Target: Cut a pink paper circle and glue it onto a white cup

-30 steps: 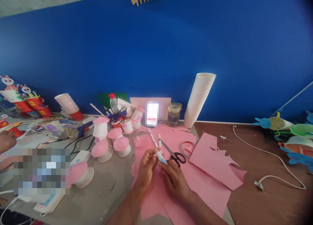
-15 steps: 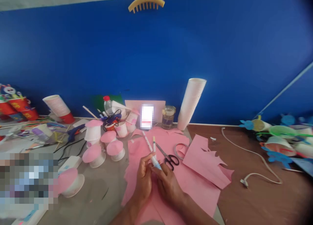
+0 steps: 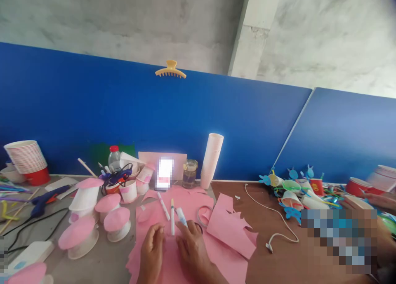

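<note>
Over the pink paper, my left hand is loosely curled, and nothing shows in it. My right hand is closed around the lower part of a blue-and-white tube, whose white end points up and left. A white pen with a yellow tip lies on the paper between my hands, its lower end near my right fingertips. Another white pen lies slanted farther left. The scissors are mostly hidden behind my right hand; a bit of dark handle shows. A tape ring lies to the right.
Pink-topped cups and a blue glue gun stand or lie at left. Behind the paper are a lit phone, a jar and a tall cup stack. A white cable and another person's hand are at right.
The view has tilted up and turned right. My hands have moved apart, and my left hand has come off the tube. The yellow-tipped pen now lies between them. A person's hand has appeared at right.
</note>
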{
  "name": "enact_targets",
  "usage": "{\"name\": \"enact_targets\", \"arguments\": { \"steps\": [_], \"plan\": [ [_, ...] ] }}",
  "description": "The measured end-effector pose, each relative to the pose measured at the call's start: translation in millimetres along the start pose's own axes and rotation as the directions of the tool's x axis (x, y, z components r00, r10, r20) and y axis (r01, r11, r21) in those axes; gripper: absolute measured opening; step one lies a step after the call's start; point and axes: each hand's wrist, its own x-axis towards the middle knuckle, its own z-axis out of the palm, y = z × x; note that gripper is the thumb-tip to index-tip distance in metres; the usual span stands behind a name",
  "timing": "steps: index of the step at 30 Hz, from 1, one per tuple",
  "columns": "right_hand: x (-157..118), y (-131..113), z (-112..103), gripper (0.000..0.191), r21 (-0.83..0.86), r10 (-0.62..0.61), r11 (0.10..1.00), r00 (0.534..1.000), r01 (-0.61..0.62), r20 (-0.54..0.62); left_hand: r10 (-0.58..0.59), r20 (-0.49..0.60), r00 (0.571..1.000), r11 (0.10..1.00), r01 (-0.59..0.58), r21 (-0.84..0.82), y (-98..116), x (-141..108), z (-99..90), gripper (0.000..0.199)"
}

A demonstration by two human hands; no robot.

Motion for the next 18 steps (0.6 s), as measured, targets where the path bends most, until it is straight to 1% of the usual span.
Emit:
{"name": "enact_targets", "arguments": {
  "steps": [4, 7, 12, 15, 18],
  "plan": [
    [4, -3, -1, 0.041, -0.109, 0.022, 0.994, 0.999, -0.016, 0.046, 0.025, 0.040, 0.999, 1.000, -0.025, -0.017, 1, -1, 1.3, 0.054],
    [8, -4, 0, 0.045, -0.172, 0.013, 0.985, 0.997, 0.000, 0.075, 0.032, 0.076, 0.997, 0.999, -0.029, -0.036, 6, -3, 1.2, 0.049],
    [25, -8, 3, 0.050, -0.242, 0.011, 0.970, 0.990, 0.025, 0.143, 0.044, 0.111, 0.993, 0.996, -0.035, -0.082, 8, -3, 1.2, 0.044],
    [36, -8, 5, 0.047, -0.312, 0.049, 0.950, 0.987, 0.001, 0.155, 0.054, 0.115, 0.992, 0.994, -0.042, -0.103, 7, -3, 2.4, 0.042],
    [50, -3, 1, 0.033, -0.393, 0.114, 0.918, 0.984, -0.051, 0.138, 0.059, 0.115, 0.992, 0.994, -0.048, -0.096, 5, -2, 4.0, 0.042]
  ]
}}
